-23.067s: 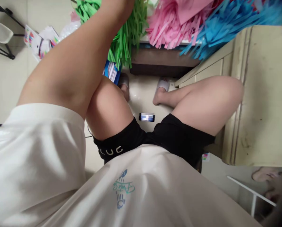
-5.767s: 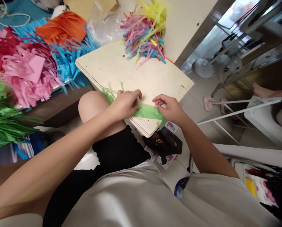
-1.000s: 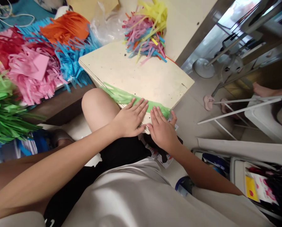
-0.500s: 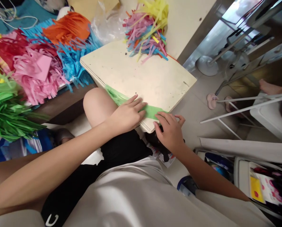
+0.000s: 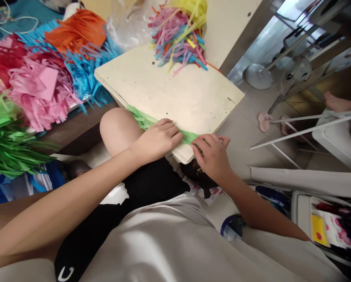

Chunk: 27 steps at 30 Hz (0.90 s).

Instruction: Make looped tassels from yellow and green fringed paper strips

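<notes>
Along the near edge of the cream board [image 5: 175,94], the left hand [image 5: 157,139] is pressing its curled fingers down on the green fringed paper strip [image 5: 142,119] while the right hand [image 5: 212,154] is pinching the strip's other end just beside it, with mixed coloured paper shreds [image 5: 178,37] lying at the board's far edge

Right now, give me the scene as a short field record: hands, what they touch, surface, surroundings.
left hand: pressed on the green fringed paper, fingers curled
right hand: fingertips on the same paper at the board's near corner
surface: cream board over the knee
on board: mixed paper strips at the far edge
left side: pink fringe pile, green fringe pile
</notes>
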Each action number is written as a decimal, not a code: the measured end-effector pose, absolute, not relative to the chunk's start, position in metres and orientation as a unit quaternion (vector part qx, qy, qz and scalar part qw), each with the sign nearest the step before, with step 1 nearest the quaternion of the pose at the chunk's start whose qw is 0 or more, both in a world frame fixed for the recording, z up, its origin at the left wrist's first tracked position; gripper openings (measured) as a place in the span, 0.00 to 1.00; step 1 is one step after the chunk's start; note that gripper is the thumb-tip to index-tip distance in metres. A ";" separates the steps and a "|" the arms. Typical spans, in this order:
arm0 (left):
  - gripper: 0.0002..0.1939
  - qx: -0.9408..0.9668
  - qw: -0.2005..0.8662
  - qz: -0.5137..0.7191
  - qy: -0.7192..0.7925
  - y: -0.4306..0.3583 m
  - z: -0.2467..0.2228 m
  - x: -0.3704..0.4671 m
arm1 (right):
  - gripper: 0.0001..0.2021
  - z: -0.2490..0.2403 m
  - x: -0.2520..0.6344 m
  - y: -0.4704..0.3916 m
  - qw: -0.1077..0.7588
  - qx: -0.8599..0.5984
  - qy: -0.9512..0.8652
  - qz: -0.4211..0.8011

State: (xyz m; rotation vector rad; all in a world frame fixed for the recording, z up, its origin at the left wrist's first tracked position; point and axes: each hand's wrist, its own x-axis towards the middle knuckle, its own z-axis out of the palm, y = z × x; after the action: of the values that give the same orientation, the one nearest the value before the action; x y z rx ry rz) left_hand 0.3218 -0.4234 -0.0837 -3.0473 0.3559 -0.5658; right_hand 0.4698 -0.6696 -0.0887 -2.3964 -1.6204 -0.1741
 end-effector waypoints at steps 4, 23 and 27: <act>0.16 -0.982 -0.019 -0.161 0.095 -0.423 -0.084 0.324 | 0.20 -0.087 0.471 -0.669 0.131 -0.823 -0.551 -0.038; 0.17 -0.975 -0.200 -0.003 -0.095 -0.410 -0.071 0.350 | 0.25 -0.092 0.501 -0.646 0.140 -0.892 -0.428 0.050; 0.18 -0.977 -0.175 0.021 -0.119 -0.416 -0.066 0.352 | 0.23 -0.096 0.499 -0.644 0.140 -0.897 -0.418 0.047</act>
State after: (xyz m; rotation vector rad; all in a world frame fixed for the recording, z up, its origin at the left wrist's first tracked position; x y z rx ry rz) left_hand 0.3522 -0.4161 -0.0665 -3.4674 -0.4234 0.0757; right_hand 0.4987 -0.6435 -0.0959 -2.5901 -1.2062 0.1361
